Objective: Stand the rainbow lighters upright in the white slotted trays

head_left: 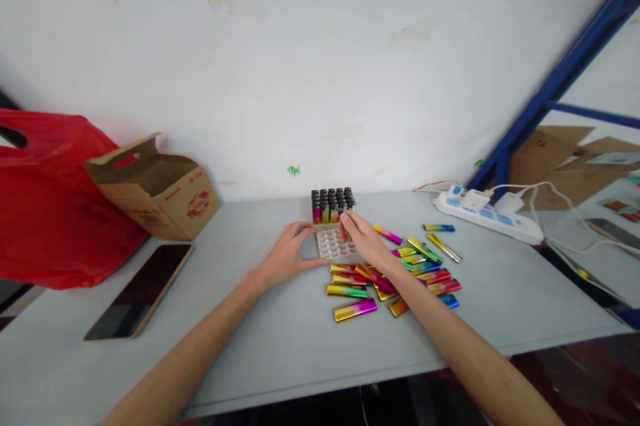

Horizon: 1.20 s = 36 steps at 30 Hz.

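A white tray with rows of slots (334, 243) lies on the table in front of me. My left hand (286, 254) spans its left side, with the thumb at the near corner and fingers at the far one, gripping it. Over the tray's right part, my right hand (365, 237) pinches a lighter (345, 233), mostly hidden by the fingers. Right behind stands a block of upright lighters (332, 205), black tops up, in rows. Loose shiny lighters in yellow, red, green, purple and blue (355, 310) are heaped under and around my right forearm.
At left are a red plastic bag (55, 206), an open cardboard box (173, 196) and a dark-screened phone (140, 291). A white power strip (490, 216) with plugs and cables lies at right, by a blue metal frame (550, 89). A white wall backs the table (270, 359).
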{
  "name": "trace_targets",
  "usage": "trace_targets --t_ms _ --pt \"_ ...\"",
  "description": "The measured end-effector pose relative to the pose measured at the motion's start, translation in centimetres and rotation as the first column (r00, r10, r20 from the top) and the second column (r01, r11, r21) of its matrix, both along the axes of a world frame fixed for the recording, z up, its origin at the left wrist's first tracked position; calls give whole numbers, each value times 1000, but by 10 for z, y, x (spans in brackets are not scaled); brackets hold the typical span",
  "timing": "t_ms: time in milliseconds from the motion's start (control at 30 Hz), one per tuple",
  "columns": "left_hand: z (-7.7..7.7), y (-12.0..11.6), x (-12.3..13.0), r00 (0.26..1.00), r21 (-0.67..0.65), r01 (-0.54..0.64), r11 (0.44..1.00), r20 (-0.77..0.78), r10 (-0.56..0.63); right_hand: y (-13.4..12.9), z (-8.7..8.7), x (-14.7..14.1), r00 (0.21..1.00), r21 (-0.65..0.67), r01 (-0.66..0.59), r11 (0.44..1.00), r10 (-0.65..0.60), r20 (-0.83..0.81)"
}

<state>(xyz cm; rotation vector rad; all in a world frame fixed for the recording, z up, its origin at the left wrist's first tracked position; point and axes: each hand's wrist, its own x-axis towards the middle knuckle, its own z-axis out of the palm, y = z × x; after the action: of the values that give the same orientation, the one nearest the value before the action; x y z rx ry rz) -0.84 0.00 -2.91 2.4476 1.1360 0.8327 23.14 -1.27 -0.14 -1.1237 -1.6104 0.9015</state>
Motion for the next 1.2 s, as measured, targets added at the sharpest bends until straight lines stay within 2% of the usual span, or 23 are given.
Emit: trace_targets --t_ms 67,133,233,433,633,933,1133,1200 --pt "0 1 0 1000 -15 -4 1000 19 5 -4 2 0 992 70 -25 997 16 124" --pt "1 1 1 999 -32 -9 999 35 10 -8 6 -1 977 142 -7 990 -24 214" --pt "0 2 1 998 -50 -18 999 52 20 -11 10 -4 967 208 27 978 -78 242" --pt "-3 3 2 996 -71 -35 997 83 41 -4 6 -13 983 217 17 976 -56 175" --pt "-2 3 3 997 -81 -24 996 71 29 6 -5 -21 942 165 -65 984 6 336" --pt "-1 5 1 999 -80 -21 997 39 24 13 -4 -16 867 188 -206 960 90 489" --pt "-1 6 -2 999 -70 -5 998 37 8 12 -2 -15 752 262 -212 941 -14 659" --pt "0 6 -2 999 -61 -5 998 41 8 8 4 -5 753 271 -213 939 -19 657"
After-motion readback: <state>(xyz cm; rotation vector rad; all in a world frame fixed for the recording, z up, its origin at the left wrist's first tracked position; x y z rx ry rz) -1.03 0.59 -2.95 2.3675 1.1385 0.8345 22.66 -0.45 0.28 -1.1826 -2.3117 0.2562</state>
